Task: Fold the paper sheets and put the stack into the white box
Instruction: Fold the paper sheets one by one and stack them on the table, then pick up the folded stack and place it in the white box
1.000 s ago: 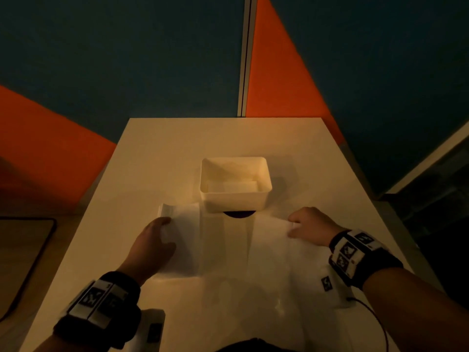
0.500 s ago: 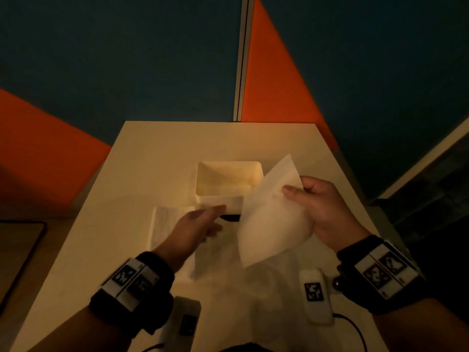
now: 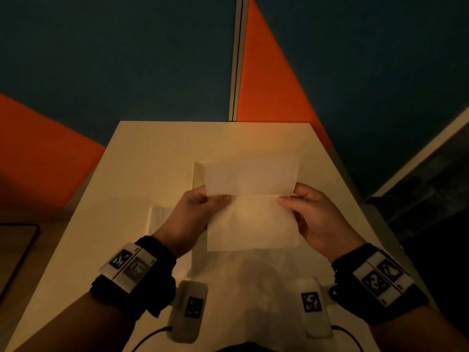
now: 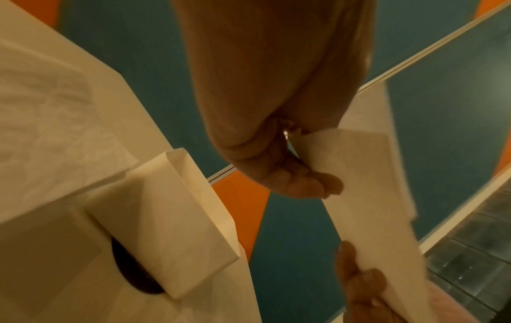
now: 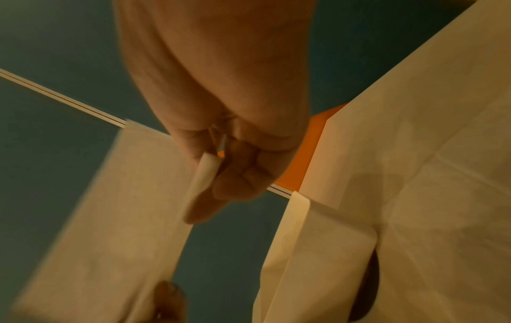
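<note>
White tissue-thin paper sheet (image 3: pixel 251 207) hangs in the air above the table (image 3: pixel 142 174), creased across its middle. The left hand (image 3: pixel 193 214) pinches its left edge between thumb and curled fingers, and the right hand (image 3: pixel 317 214) pinches the right edge the same way. Behind the sheet sits the white box (image 4: pixel 177 218), mostly hidden. More paper sheets (image 3: pixel 162 219) lie flat on the table under the left wrist.
</note>
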